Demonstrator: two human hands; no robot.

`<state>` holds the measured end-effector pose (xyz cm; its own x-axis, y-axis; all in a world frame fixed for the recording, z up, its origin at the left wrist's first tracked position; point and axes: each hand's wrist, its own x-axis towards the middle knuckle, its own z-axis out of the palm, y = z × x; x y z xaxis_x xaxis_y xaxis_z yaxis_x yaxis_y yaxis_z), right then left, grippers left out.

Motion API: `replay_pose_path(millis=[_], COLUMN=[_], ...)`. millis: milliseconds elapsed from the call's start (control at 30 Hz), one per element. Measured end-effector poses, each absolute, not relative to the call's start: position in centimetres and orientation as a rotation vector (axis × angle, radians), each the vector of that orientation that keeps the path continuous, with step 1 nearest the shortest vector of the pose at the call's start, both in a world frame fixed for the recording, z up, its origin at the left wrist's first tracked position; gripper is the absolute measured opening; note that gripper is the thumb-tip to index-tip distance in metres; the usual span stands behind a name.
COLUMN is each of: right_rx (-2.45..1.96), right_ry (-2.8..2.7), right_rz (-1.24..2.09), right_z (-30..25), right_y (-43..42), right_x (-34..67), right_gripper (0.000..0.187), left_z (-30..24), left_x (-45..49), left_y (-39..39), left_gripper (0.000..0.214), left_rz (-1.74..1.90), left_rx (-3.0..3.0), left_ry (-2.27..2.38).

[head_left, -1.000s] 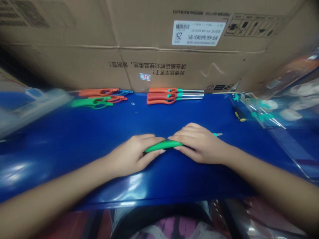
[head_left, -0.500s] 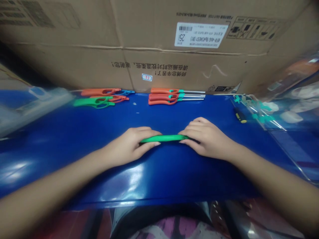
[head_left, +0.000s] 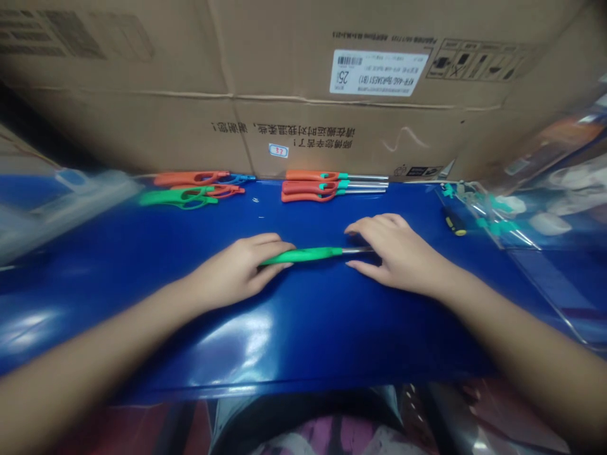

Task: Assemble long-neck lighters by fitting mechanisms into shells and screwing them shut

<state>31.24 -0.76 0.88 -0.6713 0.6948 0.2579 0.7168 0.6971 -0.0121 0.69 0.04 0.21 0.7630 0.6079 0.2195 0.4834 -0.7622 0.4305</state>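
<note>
Green lighter (head_left: 308,255): held over tabletop (head_left: 332,328), approx. midway btwn near & far edges; metal tube (head_left: 358,250) pointed twd R edge.
L hand (head_left: 234,268): closed on lighter's handle end.
R hand (head_left: 401,253): partly open, thumb & fingers parted round tube; contact can't be told.
Far edge: 3 orange-red lighters (head_left: 303,189) laid nr middle, coloured handles (head_left: 175,179) twd L corner.

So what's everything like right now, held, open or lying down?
Left hand, closed on the green lighter.
Right hand, open near the metal tube; touching, can't tell.
Green lighter, held, tube showing.
Orange lighters, lying together, tubes showing.
Green handle, lying down.
Cardboard, standing, writing upside down.
</note>
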Motion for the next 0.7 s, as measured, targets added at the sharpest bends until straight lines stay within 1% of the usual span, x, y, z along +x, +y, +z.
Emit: replay_pose_path(millis=[100,267,333,700], right_rx=[-1.268,-1.358,-1.308,-0.887], right_ry=[-2.615,-2.578,-2.593,-2.630], right_rz=[-0.107,-0.190,-0.208,-0.308], right_z=[0.8,0.6,0.5,0.7], right_y=[0.0,0.9,1.1,-0.6], right_x=[32.0,33.1,33.4,31.5], right_gripper=[0.039,0.017,0.013,0.021], left_z=[0.3,0.2,0.2,0.0], left_x=[-0.1,-0.6,-0.6,0.2], left_y=[1.0,1.7,1.6,0.5], left_gripper=[0.029,0.029,0.028,0.028], left_rz=[0.544,0.586,0.586,0.607], left_rx=[2.646,2.671,2.663,2.635], left_ry=[0.880,0.913,0.910,0.836])
